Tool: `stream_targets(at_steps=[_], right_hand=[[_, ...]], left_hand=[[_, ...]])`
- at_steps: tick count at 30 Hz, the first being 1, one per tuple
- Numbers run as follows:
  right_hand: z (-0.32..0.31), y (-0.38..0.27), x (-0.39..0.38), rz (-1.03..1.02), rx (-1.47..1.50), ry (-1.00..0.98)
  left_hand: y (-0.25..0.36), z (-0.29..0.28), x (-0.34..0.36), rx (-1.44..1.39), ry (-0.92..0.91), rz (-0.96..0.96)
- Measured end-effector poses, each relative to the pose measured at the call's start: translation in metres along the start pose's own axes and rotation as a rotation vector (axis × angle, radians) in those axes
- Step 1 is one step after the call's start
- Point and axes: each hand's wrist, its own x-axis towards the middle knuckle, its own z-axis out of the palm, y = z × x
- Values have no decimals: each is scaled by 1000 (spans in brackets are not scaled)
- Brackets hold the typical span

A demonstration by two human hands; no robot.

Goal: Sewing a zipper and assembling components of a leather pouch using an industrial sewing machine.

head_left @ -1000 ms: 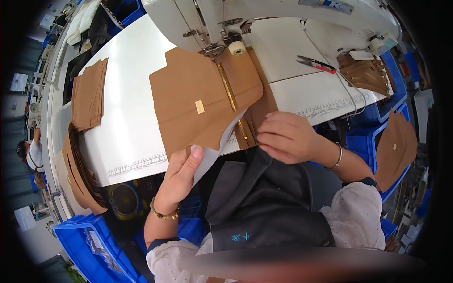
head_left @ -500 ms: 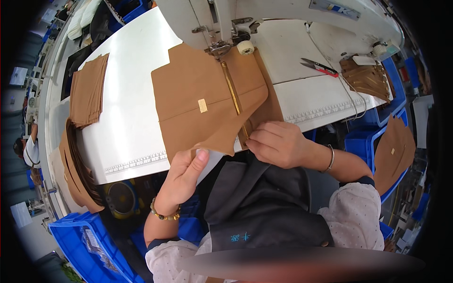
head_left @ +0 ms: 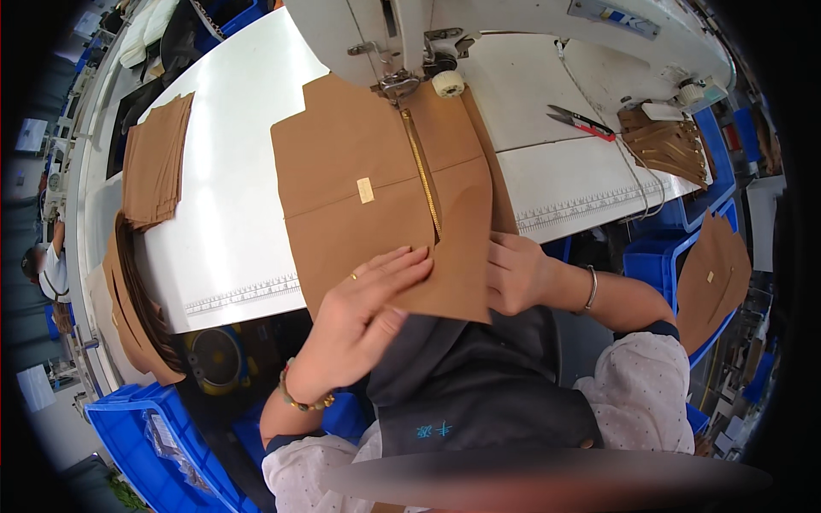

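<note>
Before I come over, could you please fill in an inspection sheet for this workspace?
Surface: white table with ruler marks along its near edge.
Job's things: brown panel with gold zipper under the sewing machine.
Clutter: snips at right; brown stack at left.
Hands: left hand on the panel; right hand at its right edge, fingertips hidden.
Cables: pale cord at the table's right.
Surroundings: blue bin lower left; person far left.

Worker's bare left hand (head_left: 363, 308): palm down, fingers extended, thumb spread. Bare right hand (head_left: 520, 278): fingers curled, tips hidden; bare right forearm (head_left: 631, 301) angled inward.
</note>
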Motion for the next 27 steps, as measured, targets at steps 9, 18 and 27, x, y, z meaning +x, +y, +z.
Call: stream_targets(at_steps=[9, 18, 27], right_hand=[[19, 1, -27, 55, 150, 110], [14, 5, -23, -30, 107, 113], [16, 6, -23, -66, 99, 131]], left_hand=[[10, 52, -1, 796, 138, 99], [8, 50, -2, 744, 79, 23], [11, 50, -1, 802, 53, 9]])
